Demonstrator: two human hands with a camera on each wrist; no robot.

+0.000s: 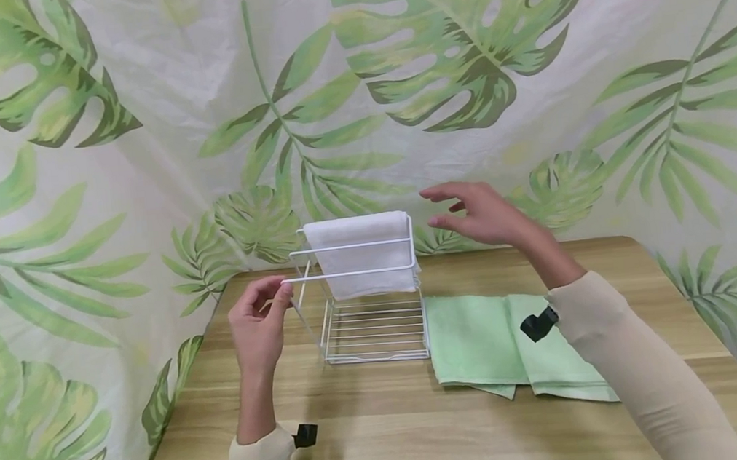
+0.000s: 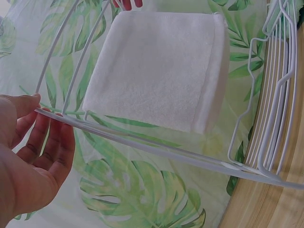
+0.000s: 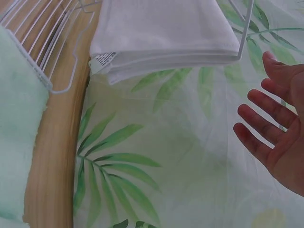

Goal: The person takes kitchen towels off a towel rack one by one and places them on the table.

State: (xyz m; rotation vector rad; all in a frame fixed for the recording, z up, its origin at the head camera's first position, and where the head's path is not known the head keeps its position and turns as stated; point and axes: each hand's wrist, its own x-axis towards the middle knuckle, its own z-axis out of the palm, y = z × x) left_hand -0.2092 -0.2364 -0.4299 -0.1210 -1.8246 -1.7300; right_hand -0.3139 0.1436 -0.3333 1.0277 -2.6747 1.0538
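Observation:
A white wire rack (image 1: pixel 346 274) stands on the table, with bars along its top and a slatted base below. My left hand (image 1: pixel 258 327) pinches its upper left front corner between thumb and fingers, as the left wrist view also shows. A folded white towel (image 1: pixel 355 231) hangs over the rearmost top bar; in the right wrist view a small printed label (image 3: pixel 105 60) shows at its edge. My right hand (image 1: pixel 482 213) is in the air right of the rack's top, fingers spread and apart from the towel, holding nothing.
Two folded light green towels, one (image 1: pixel 473 338) overlapping the other (image 1: pixel 560 359), lie on the wooden table (image 1: pixel 387 440) just right of the rack's base. A leaf-patterned cloth (image 1: pixel 159 168) hangs behind the table and along its sides.

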